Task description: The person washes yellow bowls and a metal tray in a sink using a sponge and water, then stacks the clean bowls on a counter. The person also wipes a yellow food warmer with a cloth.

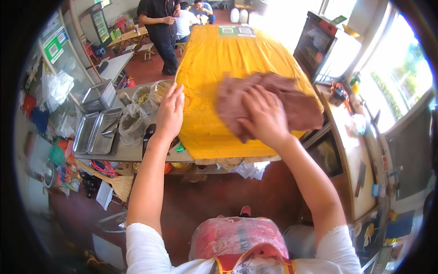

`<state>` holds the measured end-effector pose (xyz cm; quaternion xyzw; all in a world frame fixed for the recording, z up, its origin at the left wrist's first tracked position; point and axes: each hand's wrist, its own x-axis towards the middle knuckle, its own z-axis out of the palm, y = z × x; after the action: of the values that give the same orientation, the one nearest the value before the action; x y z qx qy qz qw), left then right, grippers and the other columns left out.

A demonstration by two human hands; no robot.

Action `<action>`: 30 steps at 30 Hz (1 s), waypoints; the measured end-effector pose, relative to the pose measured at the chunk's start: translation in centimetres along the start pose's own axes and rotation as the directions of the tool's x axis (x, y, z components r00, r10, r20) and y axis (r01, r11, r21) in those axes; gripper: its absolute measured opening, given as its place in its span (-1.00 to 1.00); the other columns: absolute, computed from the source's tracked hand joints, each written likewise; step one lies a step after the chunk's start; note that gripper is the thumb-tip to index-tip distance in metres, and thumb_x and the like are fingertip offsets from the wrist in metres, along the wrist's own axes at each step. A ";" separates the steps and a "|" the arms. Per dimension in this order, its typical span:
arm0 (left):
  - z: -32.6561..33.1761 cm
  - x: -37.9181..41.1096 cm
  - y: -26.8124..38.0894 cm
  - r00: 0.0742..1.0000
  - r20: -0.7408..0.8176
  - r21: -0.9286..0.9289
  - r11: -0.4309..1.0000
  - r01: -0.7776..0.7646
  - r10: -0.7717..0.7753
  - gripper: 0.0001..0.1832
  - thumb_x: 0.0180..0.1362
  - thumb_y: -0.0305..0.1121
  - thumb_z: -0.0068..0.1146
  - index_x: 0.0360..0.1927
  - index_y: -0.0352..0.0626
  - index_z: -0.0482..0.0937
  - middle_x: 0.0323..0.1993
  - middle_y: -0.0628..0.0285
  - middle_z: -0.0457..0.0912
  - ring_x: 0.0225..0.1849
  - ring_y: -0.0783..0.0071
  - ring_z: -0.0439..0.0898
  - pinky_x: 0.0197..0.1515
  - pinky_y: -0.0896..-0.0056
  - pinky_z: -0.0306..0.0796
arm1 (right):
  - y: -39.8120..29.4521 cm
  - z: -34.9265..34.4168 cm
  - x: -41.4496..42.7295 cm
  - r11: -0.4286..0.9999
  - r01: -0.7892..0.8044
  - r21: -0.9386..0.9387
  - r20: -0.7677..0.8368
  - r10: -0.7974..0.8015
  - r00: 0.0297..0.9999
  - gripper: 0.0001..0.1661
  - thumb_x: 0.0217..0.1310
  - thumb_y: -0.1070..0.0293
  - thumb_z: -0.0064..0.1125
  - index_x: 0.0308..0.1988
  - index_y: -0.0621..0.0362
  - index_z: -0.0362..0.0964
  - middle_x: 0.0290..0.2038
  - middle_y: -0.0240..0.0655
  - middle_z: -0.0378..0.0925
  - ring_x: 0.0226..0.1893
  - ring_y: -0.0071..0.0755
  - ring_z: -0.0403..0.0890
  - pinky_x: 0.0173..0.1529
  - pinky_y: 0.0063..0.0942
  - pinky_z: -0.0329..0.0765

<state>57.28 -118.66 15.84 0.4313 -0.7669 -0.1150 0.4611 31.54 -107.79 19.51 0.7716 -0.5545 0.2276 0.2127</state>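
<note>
A large boxy surface under a wrinkled yellow cover [202, 130] stands before me. My right hand [265, 113] lies spread on a bunched brown cloth [304, 109], which rests on the cover; the cloth is blurred at its left side. At the cover's left edge is my left hand [172, 109], its fingers extended against the side and its thumb hidden. Two printed code cards [236, 31] sit at the far end of the cover.
Left of the cover, a counter [131, 152] bears metal trays [102, 132] and plastic bags of food [133, 123]. A straw broom [121, 185] leans below. A cleaver [360, 178] lies on the right-hand worktop [364, 202]. Beyond stands a person in dark clothes [159, 34]; others sit farther back.
</note>
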 end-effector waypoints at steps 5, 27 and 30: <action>-0.6 0.7 -0.6 0.938 0.336 -0.449 0.862 0.237 -0.082 -0.38 0.38 -0.02 -0.43 0.21 -0.40 0.29 0.29 -0.04 0.24 0.34 0.20 0.19 0.35 0.33 0.04 | -10.3 5.5 6.7 0.982 0.163 -0.096 0.042 -0.160 0.986 -0.51 0.15 0.25 -0.01 0.07 0.22 0.35 0.19 -0.12 0.29 0.23 -0.05 0.27 0.25 -0.17 0.21; -3.4 8.1 2.6 0.854 0.520 0.341 0.922 -0.184 -0.022 -0.23 0.17 0.28 -0.17 0.09 -0.29 0.47 0.07 -0.12 0.47 0.18 0.02 0.37 0.29 0.21 0.14 | 4.8 -0.6 -2.8 1.000 0.026 -0.002 -0.061 -0.027 0.998 -0.23 -0.21 0.05 0.32 0.06 0.09 0.36 0.13 -0.22 0.35 0.18 -0.10 0.33 0.24 -0.06 0.18; -1.6 6.7 2.9 0.867 0.494 0.367 0.890 -0.269 0.058 -0.32 0.18 0.09 0.00 0.16 -0.30 0.39 0.18 -0.12 0.36 0.23 0.02 0.28 0.30 0.17 0.12 | 9.1 -1.3 -6.8 0.983 -0.129 -0.127 -0.190 0.104 0.976 -0.22 -0.13 -0.05 0.28 0.08 0.10 0.34 0.13 -0.20 0.34 0.21 -0.06 0.27 0.29 -0.04 0.07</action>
<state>55.63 -121.69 22.48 0.4119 -0.8963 -0.0060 0.1644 20.78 -104.56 17.20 0.6970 -0.5916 0.2703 0.3018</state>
